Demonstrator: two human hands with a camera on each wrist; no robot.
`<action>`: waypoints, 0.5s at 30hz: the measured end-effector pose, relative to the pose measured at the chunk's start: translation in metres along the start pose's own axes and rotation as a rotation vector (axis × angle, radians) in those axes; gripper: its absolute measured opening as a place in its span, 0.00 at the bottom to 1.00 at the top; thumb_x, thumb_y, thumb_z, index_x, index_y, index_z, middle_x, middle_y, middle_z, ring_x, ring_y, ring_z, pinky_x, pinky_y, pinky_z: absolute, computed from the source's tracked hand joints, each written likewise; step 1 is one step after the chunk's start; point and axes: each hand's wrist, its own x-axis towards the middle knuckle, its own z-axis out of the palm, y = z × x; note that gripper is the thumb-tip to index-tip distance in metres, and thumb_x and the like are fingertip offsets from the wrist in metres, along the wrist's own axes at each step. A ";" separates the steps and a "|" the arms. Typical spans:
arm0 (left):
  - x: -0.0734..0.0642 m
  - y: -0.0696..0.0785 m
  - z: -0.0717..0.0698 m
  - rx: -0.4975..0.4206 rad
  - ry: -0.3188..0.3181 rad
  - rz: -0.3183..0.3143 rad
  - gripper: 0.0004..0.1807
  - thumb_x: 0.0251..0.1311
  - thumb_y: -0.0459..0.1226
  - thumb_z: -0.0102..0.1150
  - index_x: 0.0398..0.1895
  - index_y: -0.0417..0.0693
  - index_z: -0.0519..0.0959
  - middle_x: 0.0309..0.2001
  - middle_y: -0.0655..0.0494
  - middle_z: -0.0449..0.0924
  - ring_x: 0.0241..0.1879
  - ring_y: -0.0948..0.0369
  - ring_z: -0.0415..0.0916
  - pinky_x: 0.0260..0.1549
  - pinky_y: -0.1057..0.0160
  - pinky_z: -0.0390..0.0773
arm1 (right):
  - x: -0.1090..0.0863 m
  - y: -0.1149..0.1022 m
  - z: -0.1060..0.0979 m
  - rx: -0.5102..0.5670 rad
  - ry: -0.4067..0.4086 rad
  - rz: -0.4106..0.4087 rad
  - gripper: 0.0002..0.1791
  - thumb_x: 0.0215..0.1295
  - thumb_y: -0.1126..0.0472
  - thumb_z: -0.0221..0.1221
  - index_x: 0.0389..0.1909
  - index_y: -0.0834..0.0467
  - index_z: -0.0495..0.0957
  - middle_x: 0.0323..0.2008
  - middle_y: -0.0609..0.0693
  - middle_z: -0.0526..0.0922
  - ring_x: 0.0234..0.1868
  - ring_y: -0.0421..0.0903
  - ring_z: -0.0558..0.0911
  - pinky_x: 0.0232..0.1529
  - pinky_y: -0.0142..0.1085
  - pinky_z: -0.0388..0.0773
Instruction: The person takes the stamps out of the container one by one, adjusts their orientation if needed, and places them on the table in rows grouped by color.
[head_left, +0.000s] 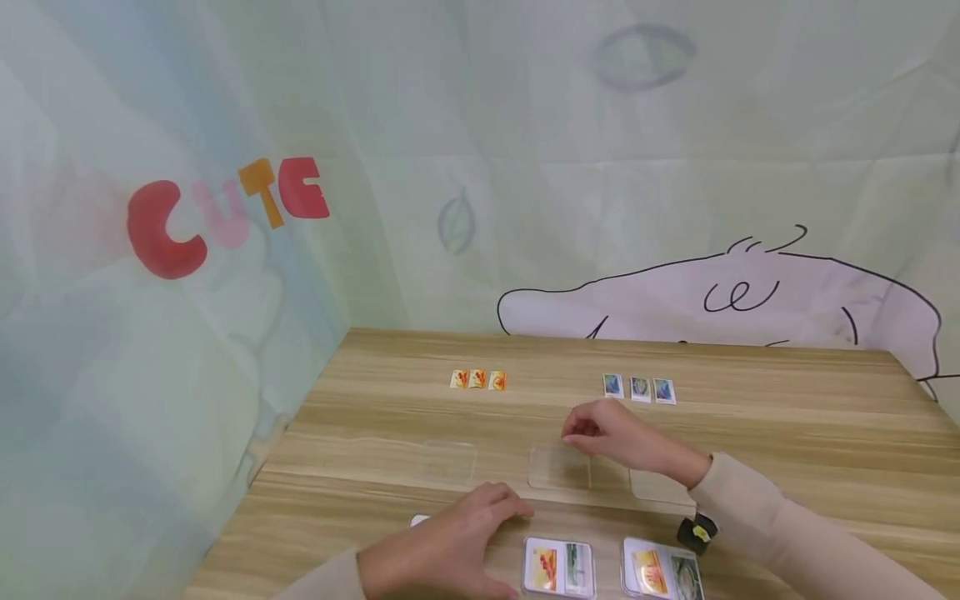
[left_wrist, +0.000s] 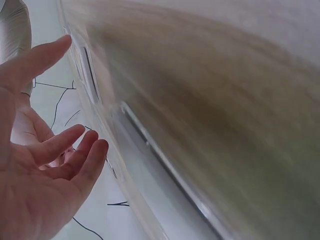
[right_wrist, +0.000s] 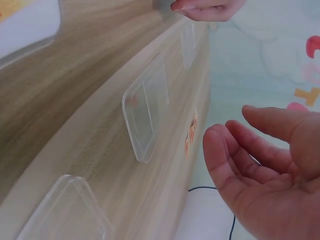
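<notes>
the right hand (head_left: 618, 435) was held loosely curled and the left hand (head_left: 459, 533) spread, nothing being gripped by either, while the clear panel (head_left: 555, 471) lying near the right hand on the tabletop (head_left: 360, 400) was judged liable to be nudged askew by a low reach, being flat, round-cornered and barely visible.

1. The right hand (head_left: 618, 437), fingers loosely curled, is near a clear tray (head_left: 560, 471).
2. The left hand (head_left: 459, 542) is beside a case (head_left: 561, 569) holding two pictures.
3. Three orange cards (head_left: 477, 379) and three blue-green cards (head_left: 641, 389) lie farther back.
</notes>
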 end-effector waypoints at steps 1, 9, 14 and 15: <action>0.001 0.000 0.000 -0.005 -0.006 -0.003 0.39 0.51 0.57 0.72 0.62 0.47 0.74 0.54 0.60 0.71 0.54 0.67 0.67 0.53 0.66 0.73 | -0.002 0.000 0.000 -0.002 -0.002 -0.001 0.07 0.71 0.64 0.59 0.40 0.65 0.81 0.29 0.52 0.80 0.28 0.40 0.74 0.28 0.30 0.73; 0.003 0.002 0.003 -0.082 -0.078 -0.069 0.37 0.53 0.58 0.70 0.62 0.50 0.73 0.56 0.64 0.69 0.55 0.69 0.65 0.53 0.66 0.73 | -0.016 -0.003 0.002 0.007 -0.014 0.020 0.06 0.70 0.63 0.60 0.40 0.64 0.82 0.33 0.53 0.82 0.31 0.40 0.76 0.31 0.31 0.76; 0.003 0.003 0.004 -0.083 -0.076 -0.060 0.36 0.55 0.57 0.69 0.62 0.49 0.73 0.56 0.63 0.69 0.55 0.69 0.65 0.53 0.66 0.73 | -0.024 -0.002 0.007 0.051 -0.030 0.021 0.06 0.70 0.65 0.60 0.39 0.64 0.82 0.33 0.53 0.83 0.32 0.39 0.76 0.33 0.31 0.77; 0.003 0.003 0.004 -0.079 -0.071 -0.051 0.36 0.55 0.57 0.69 0.62 0.49 0.73 0.56 0.63 0.69 0.55 0.69 0.65 0.53 0.66 0.73 | -0.026 -0.002 0.008 0.060 -0.033 0.021 0.06 0.69 0.65 0.60 0.39 0.65 0.82 0.33 0.53 0.83 0.31 0.39 0.76 0.33 0.31 0.77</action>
